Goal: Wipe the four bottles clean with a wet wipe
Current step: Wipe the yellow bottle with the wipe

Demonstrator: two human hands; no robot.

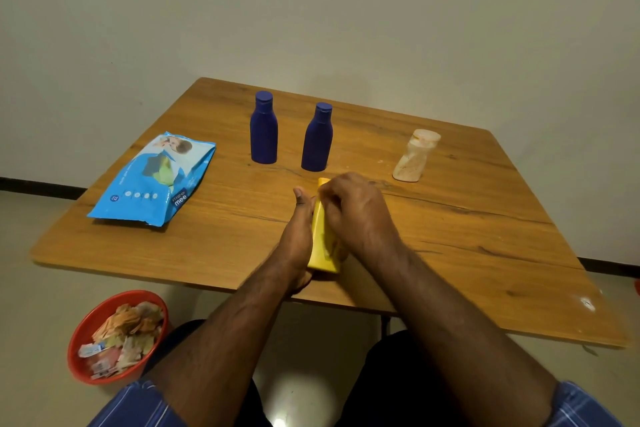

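Observation:
A yellow bottle [322, 246] is held tilted over the near middle of the wooden table [467, 236]. My left hand [299, 239] grips its left side, thumb up. My right hand [353, 211] is closed over the bottle's upper part; a wipe in it cannot be made out. Two blue bottles [264, 128] [318, 139] stand upright behind my hands. A dusty clear bottle [415, 157] stands to the right. The blue wet wipe pack [154, 180] lies flat at the left.
A red bin [85, 333] with crumpled paper and wrappers sits on the floor at the lower left, beside the table's near edge. A plain wall is close behind the table.

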